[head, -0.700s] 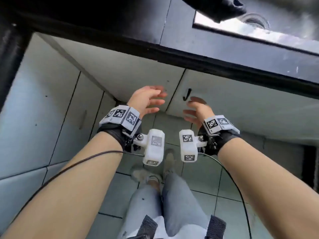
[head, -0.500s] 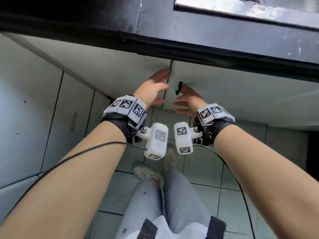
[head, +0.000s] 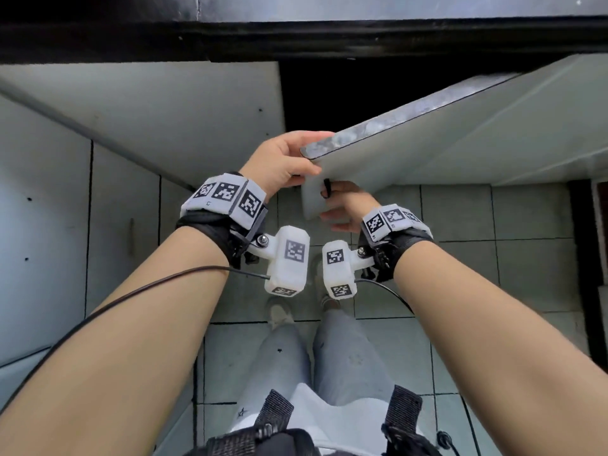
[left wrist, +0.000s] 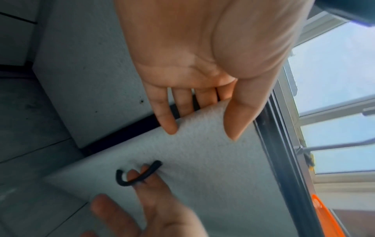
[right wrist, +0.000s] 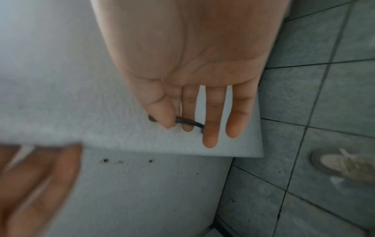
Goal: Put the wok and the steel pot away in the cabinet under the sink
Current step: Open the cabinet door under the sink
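Change: since the earlier head view, where both hands were only reaching a shut pair of doors, the right-hand door [head: 454, 139] has swung out and a dark opening [head: 329, 97] shows behind it.
Step in hand: opening the cabinet under the sink; judged from this, the task has barely begun.
Left hand [head: 283, 159]: it grips the free upper corner of the open door, thumb on the front face and fingers [left wrist: 182, 102] curled over the edge, as the left wrist view shows.
Right hand [head: 342, 205]: it holds the small black handle [left wrist: 138, 174], thumb and forefinger closed on it; the other fingers [right wrist: 211, 115] lie straight and spread against the door front.
Pose: both forearms reach forward and down, wrists close together, the person standing on the tiled floor [head: 460, 258] just before the doors.
Left-hand door [head: 164, 120]: shut.
Wok and steel pot: neither shows in any view now, so where they are cannot be told.
Inside of cabinet: too dark to make out.
Next move: probably swing the door wide enough to clear the opening, let go, then fetch the wok and pot; the left door may need opening too for a wide wok.
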Motion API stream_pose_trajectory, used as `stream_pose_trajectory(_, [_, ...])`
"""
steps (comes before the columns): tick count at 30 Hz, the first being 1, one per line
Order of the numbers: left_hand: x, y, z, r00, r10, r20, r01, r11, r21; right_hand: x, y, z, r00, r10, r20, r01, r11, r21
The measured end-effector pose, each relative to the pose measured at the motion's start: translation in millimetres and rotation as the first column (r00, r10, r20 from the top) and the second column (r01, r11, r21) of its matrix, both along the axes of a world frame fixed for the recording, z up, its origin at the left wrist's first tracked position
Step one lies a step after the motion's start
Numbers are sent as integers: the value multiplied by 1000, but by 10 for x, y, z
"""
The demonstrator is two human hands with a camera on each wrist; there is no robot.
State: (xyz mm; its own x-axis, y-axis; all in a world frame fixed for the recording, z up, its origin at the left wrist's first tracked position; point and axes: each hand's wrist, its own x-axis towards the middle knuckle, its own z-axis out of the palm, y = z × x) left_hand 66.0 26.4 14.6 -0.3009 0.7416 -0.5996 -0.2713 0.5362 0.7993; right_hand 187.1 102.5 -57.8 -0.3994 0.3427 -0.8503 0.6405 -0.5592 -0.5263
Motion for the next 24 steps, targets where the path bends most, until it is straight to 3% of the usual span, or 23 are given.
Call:
stream_pose_trajectory(2, [200,-130,30,999,-20,37,22,999,-43,178,-114,64,978,-210,-12,209,976,-62])
stream_pose_trajectory(4, [385,-205,76,996,-49,74,56,994,-93,351,-193,149,908,-414,-54,406,906,-118])
stream_pose_trajectory(6, [527,-233,123,994,-74,84,86,986,-146,516,-220,231,845,-516,-141,501,855,-133])
stream_pose_trajectory(9, [766,-274,242,982,-144,121,165,968,-188,776,-205,460,853,-474,-221,478,878,-38])
stream_pose_trajectory(14, [1095,-280,238,940,-142,310,215,953,-215,1133,-121,693,944,-301,-134,324,921,217])
stream_pose_trajectory(18, [1496,-175,247,904,-192,381,292,930,-224,1669,-107,732,969,-220,-115,240,948,211])
stream_pose_trajectory(24, [2496,171,284,843,-314,436,422,890,-174,2592,152,936,960,-249,-128,277,912,303])
